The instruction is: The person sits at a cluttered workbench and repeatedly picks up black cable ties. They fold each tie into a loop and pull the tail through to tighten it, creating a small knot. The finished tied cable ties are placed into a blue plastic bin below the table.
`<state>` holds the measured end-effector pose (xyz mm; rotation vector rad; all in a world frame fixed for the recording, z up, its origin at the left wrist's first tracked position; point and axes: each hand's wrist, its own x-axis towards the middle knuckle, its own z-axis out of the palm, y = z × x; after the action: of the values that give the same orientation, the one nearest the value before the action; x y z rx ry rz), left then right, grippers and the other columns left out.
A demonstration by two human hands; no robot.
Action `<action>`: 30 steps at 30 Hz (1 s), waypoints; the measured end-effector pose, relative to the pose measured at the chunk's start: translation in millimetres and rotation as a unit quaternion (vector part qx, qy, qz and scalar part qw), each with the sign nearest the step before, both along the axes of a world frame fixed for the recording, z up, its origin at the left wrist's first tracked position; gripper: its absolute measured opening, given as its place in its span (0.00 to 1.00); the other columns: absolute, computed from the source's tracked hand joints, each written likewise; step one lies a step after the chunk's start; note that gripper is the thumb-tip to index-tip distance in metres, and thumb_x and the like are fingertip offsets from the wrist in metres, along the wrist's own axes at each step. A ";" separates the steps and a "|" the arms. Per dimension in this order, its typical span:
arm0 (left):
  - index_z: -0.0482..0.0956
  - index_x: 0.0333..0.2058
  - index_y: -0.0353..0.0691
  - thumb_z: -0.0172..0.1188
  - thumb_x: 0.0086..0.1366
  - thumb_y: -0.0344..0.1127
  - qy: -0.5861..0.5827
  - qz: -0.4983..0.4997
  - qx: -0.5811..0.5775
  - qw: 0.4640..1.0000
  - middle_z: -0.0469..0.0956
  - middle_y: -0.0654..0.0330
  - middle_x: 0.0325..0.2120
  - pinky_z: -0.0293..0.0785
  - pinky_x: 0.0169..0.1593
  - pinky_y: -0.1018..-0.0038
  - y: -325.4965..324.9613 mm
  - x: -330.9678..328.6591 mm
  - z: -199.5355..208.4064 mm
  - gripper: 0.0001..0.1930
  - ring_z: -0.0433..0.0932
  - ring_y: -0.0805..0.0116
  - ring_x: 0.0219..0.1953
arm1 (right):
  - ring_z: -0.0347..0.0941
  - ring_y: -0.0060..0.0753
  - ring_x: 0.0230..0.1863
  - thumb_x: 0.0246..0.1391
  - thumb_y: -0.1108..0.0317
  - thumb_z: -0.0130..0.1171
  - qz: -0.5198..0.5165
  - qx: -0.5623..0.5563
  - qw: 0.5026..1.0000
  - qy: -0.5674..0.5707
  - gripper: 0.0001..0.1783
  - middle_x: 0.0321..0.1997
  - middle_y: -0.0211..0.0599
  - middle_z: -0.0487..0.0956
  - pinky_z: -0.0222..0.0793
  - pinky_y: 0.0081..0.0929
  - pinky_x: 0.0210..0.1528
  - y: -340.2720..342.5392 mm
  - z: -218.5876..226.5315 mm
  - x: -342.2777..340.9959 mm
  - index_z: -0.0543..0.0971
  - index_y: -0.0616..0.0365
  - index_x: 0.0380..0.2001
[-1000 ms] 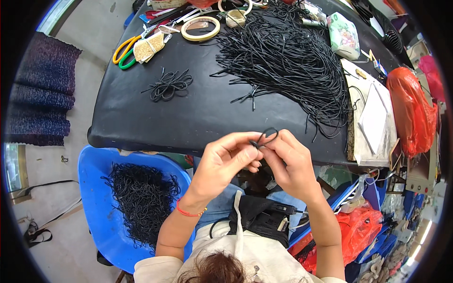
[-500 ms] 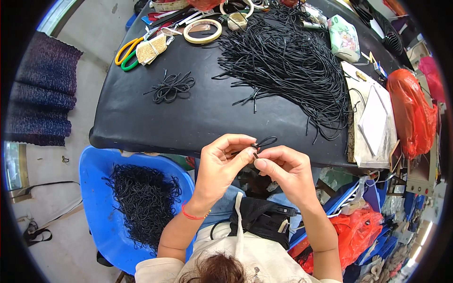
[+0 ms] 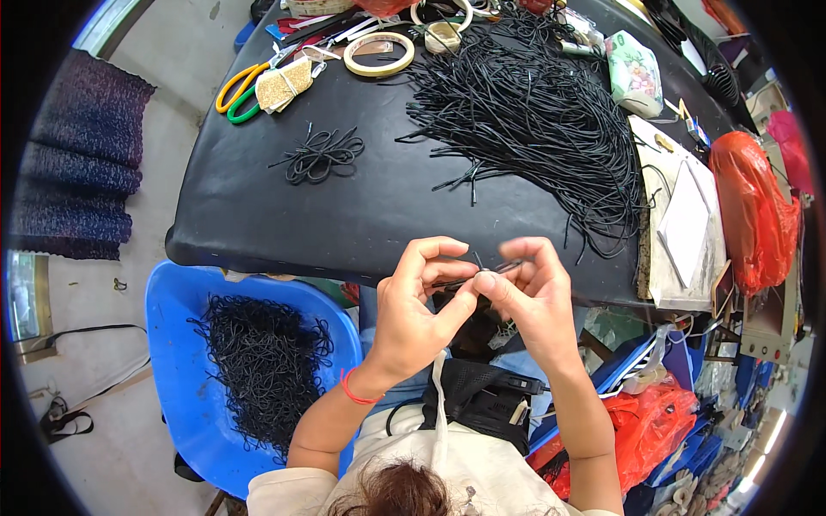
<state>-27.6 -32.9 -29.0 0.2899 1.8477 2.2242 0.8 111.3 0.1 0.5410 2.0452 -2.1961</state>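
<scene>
My left hand (image 3: 428, 305) and my right hand (image 3: 540, 310) meet in front of the table's near edge. Between their fingertips is a thin black cord (image 3: 478, 260), and a short end of it sticks up. The left thumb and fingers pinch it. On the right, the thumb presses at the same spot while the raised index finger is blurred; most of the cord there is hidden. A small looped bundle of black cords (image 3: 320, 156) lies farther left on the black table (image 3: 249, 215). Beyond my hands spreads a large heap of straight black cords (image 3: 533, 120).
A blue tub (image 3: 179, 378) at my left holds tangled black cord loops (image 3: 262, 370). Scissors (image 3: 239, 93), a tape roll (image 3: 379, 55) and a tissue pack (image 3: 633, 73) sit toward the back. At right are a pale board (image 3: 662, 185) and a red plastic bag (image 3: 750, 211).
The cord's loop that stood out above my fingers no longer shows. My right index finger has lifted, my left hand has shifted slightly right, and the view has moved a little.
</scene>
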 end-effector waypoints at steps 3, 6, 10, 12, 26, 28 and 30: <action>0.67 0.44 0.34 0.59 0.54 0.24 0.002 -0.047 -0.058 0.997 0.79 0.56 0.33 0.73 0.40 0.78 -3.4 -2.7 3.7 0.18 0.77 0.74 0.35 | 0.73 0.19 0.31 0.51 0.71 0.60 0.034 0.033 0.996 0.080 0.08 0.27 0.31 0.76 0.70 0.16 0.34 1.9 -11.6 -1.4 0.75 0.66 0.30; 0.64 0.48 0.34 0.57 0.55 0.20 -0.036 -0.123 -0.062 0.990 0.77 0.57 0.34 0.71 0.47 0.77 -6.4 -3.3 14.4 0.21 0.75 0.73 0.40 | 0.70 0.15 0.33 0.52 0.68 0.59 0.019 -0.052 0.998 0.043 0.09 0.26 0.28 0.75 0.67 0.14 0.34 5.6 -6.4 -3.3 0.76 0.64 0.31; 0.64 0.51 0.34 0.59 0.56 0.22 -0.082 -0.167 -0.021 0.982 0.76 0.58 0.36 0.71 0.47 0.78 -7.4 -4.9 12.3 0.23 0.75 0.74 0.39 | 0.67 0.11 0.29 0.53 0.66 0.59 -0.029 -0.084 0.996 0.028 0.09 0.26 0.25 0.75 0.63 0.11 0.32 2.8 -8.8 -0.4 0.75 0.60 0.29; 0.66 0.49 0.34 0.60 0.55 0.24 -0.059 -0.130 -0.036 0.989 0.78 0.56 0.33 0.72 0.42 0.79 -3.5 0.5 8.1 0.22 0.76 0.75 0.35 | 0.66 0.10 0.28 0.53 0.65 0.58 -0.052 -0.082 0.994 0.040 0.09 0.25 0.24 0.74 0.62 0.11 0.31 0.8 -11.8 -0.2 0.74 0.60 0.29; 0.76 0.36 0.32 0.58 0.60 0.31 -0.146 -0.179 -0.033 0.972 0.77 0.63 0.25 0.69 0.29 0.84 -5.1 -1.2 1.3 0.08 0.72 0.84 0.26 | 0.55 0.08 0.21 0.55 0.64 0.56 -0.010 0.056 0.997 0.059 0.14 0.18 0.18 0.66 0.51 0.12 0.22 -0.5 -9.1 4.6 0.70 0.59 0.19; 0.77 0.36 0.33 0.57 0.60 0.31 -0.134 -0.182 -0.041 0.973 0.77 0.64 0.24 0.67 0.28 0.85 -3.9 -0.3 0.6 0.08 0.71 0.84 0.25 | 0.55 0.08 0.20 0.56 0.64 0.56 -0.017 0.053 0.996 0.069 0.15 0.17 0.19 0.66 0.51 0.12 0.21 -0.2 -11.0 5.3 0.69 0.59 0.19; 0.77 0.37 0.34 0.56 0.61 0.31 -0.113 -0.162 -0.018 0.980 0.76 0.65 0.23 0.66 0.26 0.85 -2.6 3.1 -0.8 0.08 0.69 0.85 0.23 | 0.56 0.09 0.20 0.56 0.65 0.56 -0.030 0.054 0.994 0.087 0.16 0.17 0.19 0.66 0.52 0.12 0.21 -0.4 -12.8 5.7 0.68 0.59 0.18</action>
<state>-24.5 -35.5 -29.7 0.2933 1.5920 1.9154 6.5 110.9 -12.7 0.4406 2.2748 -2.2496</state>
